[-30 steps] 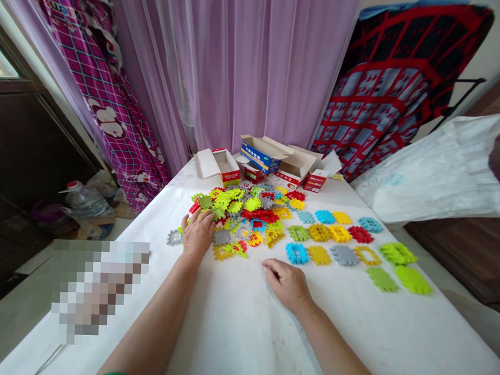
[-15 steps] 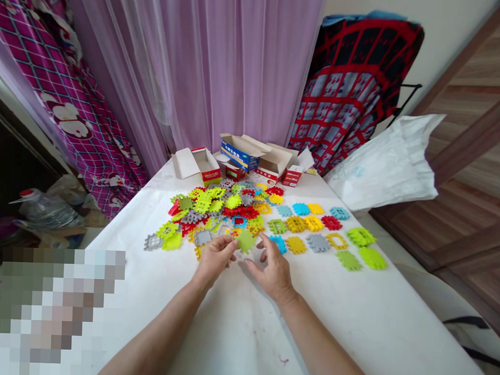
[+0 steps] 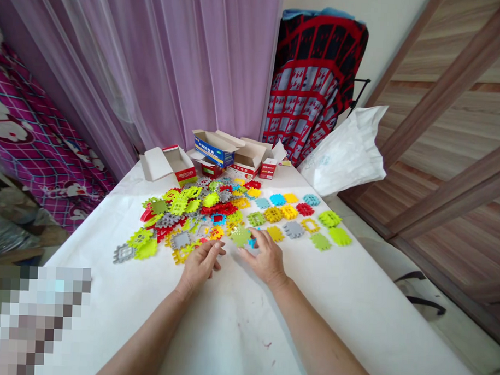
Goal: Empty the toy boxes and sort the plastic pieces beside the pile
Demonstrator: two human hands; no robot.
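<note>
A light green plastic square tile (image 3: 240, 236) with toothed edges is held up by my right hand (image 3: 267, 260). Its thumb and fingers curve around the tile's right side. A blue tile (image 3: 252, 243) shows partly behind these fingers. My left hand (image 3: 201, 264) is a little to the left, its fingers loosely curled and the thumb against them, with nothing visible in it. Just beyond it lies a jumbled pile of interlocking tiles (image 3: 178, 220) in lime, red, grey and yellow. Single tiles, such as a grey tile (image 3: 293, 229) and a yellow frame tile (image 3: 310, 225), lie spread out at the right.
Open cardboard boxes stand at the back, among them a red and white box (image 3: 184, 171) and a blue box (image 3: 210, 152). A white plastic bag (image 3: 345, 152) hangs by the table's right edge. White cloth covers the table (image 3: 237, 329).
My left hand has let go of the green tile and drawn back slightly; the tile is now in my right hand alone. The view has turned to the right.
</note>
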